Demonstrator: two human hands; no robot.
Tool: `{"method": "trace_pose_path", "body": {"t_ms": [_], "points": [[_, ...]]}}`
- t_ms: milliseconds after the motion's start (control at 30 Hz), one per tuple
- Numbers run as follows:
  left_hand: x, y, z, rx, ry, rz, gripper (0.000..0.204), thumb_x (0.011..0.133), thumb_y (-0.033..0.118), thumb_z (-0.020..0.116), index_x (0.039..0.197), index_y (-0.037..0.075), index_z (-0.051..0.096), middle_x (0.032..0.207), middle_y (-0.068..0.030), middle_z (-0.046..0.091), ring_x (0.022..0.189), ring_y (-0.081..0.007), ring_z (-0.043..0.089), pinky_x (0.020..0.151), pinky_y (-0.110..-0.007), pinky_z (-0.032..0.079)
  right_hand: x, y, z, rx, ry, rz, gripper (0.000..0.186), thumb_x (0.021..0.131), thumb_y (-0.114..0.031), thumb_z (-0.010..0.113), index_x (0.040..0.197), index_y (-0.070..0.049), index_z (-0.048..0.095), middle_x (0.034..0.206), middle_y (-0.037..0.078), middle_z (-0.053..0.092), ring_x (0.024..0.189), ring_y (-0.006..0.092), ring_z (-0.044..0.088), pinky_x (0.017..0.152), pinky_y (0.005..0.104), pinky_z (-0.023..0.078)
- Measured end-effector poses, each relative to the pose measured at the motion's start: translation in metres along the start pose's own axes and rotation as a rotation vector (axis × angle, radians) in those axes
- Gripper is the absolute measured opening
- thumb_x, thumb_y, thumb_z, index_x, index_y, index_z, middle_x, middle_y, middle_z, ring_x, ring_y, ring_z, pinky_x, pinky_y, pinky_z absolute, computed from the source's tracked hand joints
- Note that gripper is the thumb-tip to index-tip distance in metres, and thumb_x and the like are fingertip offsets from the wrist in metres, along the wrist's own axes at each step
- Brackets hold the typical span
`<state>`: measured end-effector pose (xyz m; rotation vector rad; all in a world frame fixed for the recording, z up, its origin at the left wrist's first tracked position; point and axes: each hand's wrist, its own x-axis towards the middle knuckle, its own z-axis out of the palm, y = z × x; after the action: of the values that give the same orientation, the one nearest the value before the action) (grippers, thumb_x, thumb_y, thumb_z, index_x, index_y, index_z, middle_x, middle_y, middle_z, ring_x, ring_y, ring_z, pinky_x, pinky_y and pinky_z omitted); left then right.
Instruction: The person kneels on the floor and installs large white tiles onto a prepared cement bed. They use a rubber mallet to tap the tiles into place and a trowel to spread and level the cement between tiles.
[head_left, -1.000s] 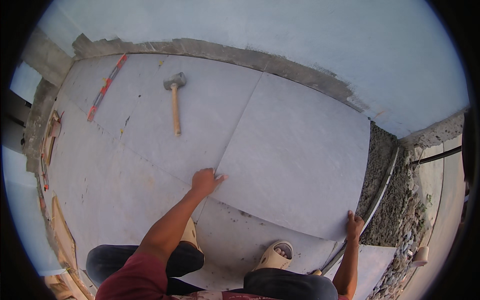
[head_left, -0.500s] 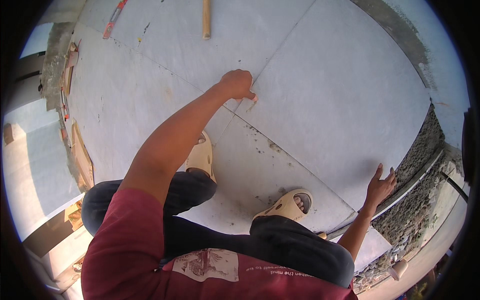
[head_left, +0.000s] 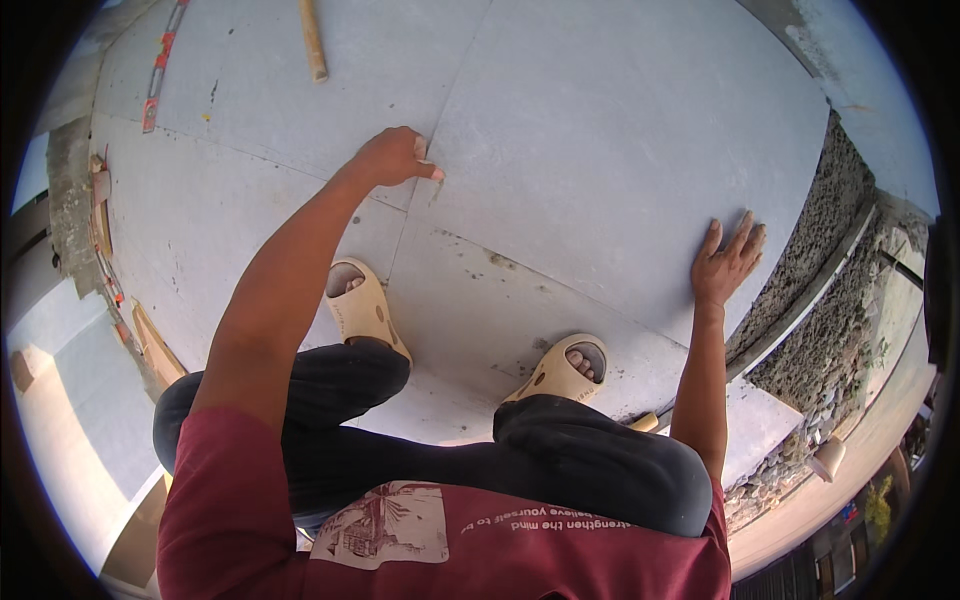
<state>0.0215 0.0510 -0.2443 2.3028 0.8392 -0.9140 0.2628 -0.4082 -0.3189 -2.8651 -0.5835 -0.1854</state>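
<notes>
My left hand (head_left: 398, 160) is closed over the joint between large grey floor tiles, near a corner where the seams meet. Its thumb points to the right, and whatever the curled fingers hold is hidden. To its right lies a broad grey tile (head_left: 580, 170). My right hand (head_left: 727, 265) rests on that tile near its right edge, fingers spread and holding nothing. Below the long seam, a neighbouring tile (head_left: 470, 310) carries dark specks and crumbs of mortar.
A red spirit level (head_left: 160, 75) and a wooden handle (head_left: 314, 45) lie at the far left. Tan slides (head_left: 365, 305) are on my feet. Along the right runs rough mortar (head_left: 810, 220) with a pale strip (head_left: 815, 290). Wood pieces (head_left: 155, 340) lie along the left side.
My right hand has moved from the tile's lower right edge farther up and onto its surface. The left hand stays closed at the seam. The whole view has shifted.
</notes>
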Motion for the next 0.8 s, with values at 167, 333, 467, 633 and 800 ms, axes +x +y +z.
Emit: {"method": "trace_pose_path", "body": {"t_ms": [167,333,467,633,800], "points": [[-0.006,0.037,0.011,0.256,0.377,0.037,0.072,0.074,0.044,0.082,0.126,0.003,0.053,0.132,-0.0191,0.051,0.120,-0.0323,0.052,0.100,-0.043,0.046,-0.022,-0.009,-0.032,-0.004,-0.002,-0.053,0.067,0.102,-0.052,0.043,0.153,-0.010,0.034,0.156,0.030,0.026,0.147,0.0459,0.022,0.119,0.0591,0.015],[0.009,0.097,0.042,0.408,0.444,0.300,0.106,0.084,0.060,0.068,0.157,0.002,0.017,0.161,-0.0272,0.014,0.150,-0.0424,0.013,0.120,-0.052,0.017,-0.051,-0.022,-0.072,0.035,0.040,0.022,0.069,0.101,-0.049,0.045,0.156,-0.010,0.029,0.159,0.028,0.022,0.149,0.0446,0.018,0.120,0.0579,0.011],[0.031,0.100,0.069,0.425,0.395,0.243,0.118,0.085,0.071,0.059,0.158,0.003,-0.002,0.163,-0.0274,-0.009,0.150,-0.0440,-0.010,0.120,-0.057,-0.002,-0.038,-0.037,-0.023,0.135,-0.116,0.028,0.073,0.099,-0.053,0.043,0.155,-0.008,0.030,0.159,0.029,0.022,0.149,0.0433,0.017,0.121,0.0583,0.006],[0.035,0.091,0.060,0.458,0.376,0.221,0.119,0.085,0.070,0.060,0.158,0.002,-0.003,0.162,-0.0285,-0.009,0.150,-0.0445,-0.010,0.119,-0.058,-0.004,-0.044,-0.040,-0.012,0.174,-0.095,0.038,0.073,0.097,-0.050,0.049,0.153,-0.006,0.033,0.157,0.029,0.024,0.149,0.0429,0.017,0.121,0.0565,0.007],[0.033,0.102,0.050,0.432,0.334,0.180,0.124,0.081,0.069,0.067,0.158,0.004,-0.005,0.162,-0.0283,-0.009,0.151,-0.0430,-0.011,0.121,-0.055,-0.002,-0.047,-0.038,-0.013,0.184,-0.046,0.015,0.071,0.098,-0.049,0.049,0.151,-0.004,0.036,0.156,0.029,0.026,0.149,0.0430,0.017,0.121,0.0568,0.007]]}}
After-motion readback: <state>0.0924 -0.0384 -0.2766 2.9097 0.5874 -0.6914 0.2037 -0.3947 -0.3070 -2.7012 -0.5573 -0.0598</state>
